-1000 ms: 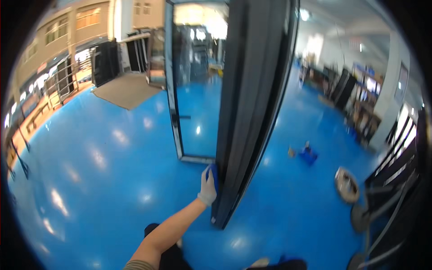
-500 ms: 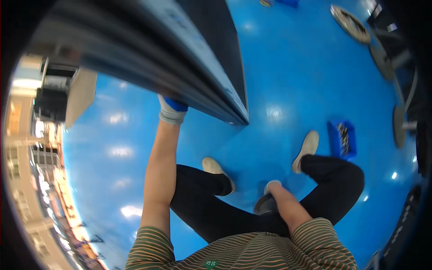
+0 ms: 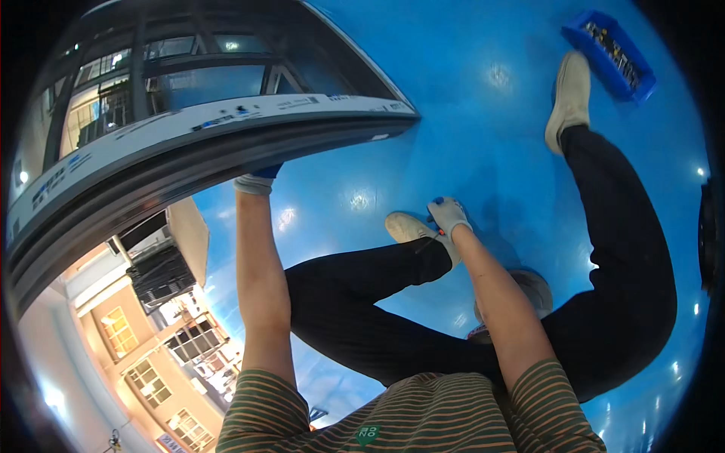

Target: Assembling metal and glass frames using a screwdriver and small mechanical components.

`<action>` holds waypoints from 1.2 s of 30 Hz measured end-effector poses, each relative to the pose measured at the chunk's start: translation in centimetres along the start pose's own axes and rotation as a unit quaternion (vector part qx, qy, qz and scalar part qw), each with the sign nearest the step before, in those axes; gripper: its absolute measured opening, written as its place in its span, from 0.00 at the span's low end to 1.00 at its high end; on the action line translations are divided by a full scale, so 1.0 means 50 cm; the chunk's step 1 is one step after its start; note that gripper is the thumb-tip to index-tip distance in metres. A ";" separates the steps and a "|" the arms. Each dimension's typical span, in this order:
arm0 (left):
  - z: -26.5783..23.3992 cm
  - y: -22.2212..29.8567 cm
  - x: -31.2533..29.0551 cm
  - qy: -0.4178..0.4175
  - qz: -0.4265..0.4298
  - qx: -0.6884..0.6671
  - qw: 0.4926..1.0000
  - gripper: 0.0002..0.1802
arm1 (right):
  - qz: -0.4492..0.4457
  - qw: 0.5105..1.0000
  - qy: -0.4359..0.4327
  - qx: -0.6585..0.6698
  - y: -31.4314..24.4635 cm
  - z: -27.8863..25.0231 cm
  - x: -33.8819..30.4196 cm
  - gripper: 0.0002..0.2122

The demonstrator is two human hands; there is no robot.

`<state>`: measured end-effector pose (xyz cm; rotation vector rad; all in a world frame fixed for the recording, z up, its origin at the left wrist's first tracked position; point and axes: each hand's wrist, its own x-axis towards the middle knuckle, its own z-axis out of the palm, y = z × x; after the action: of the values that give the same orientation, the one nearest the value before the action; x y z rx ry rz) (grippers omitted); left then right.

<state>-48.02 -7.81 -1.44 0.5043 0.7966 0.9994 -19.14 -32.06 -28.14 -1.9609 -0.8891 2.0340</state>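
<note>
blue floor (image 3: 498, 45) below, right hand (image 3: 449, 214) grips tool (image 3: 441, 232), left hand (image 3: 255, 183) at frame (image 3: 302, 130), grip unclear

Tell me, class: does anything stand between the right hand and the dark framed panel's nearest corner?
Nothing visible does: only blue floor shows between the right hand and that corner of the dark framed panel. The left shoe shows just left of the hand, outside that gap. The left hand is at the panel's edge.
</note>
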 end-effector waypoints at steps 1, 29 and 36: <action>0.000 -0.006 -0.010 -0.044 -0.053 -0.040 0.997 0.37 | -0.014 1.000 -0.007 0.010 -0.019 0.012 -0.015 0.13; 0.050 0.042 -0.017 -0.195 -0.172 0.131 0.957 0.53 | -0.276 0.822 -0.109 0.487 -0.219 -0.084 -0.039 0.17; 0.069 0.007 0.000 -0.247 -0.175 0.133 0.944 0.56 | -0.337 0.816 -0.039 0.468 -0.230 -0.073 -0.027 0.20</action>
<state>-45.52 -7.73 0.94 0.7785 0.5394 0.4041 -18.63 -22.43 -20.72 -0.8547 -0.3480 1.6070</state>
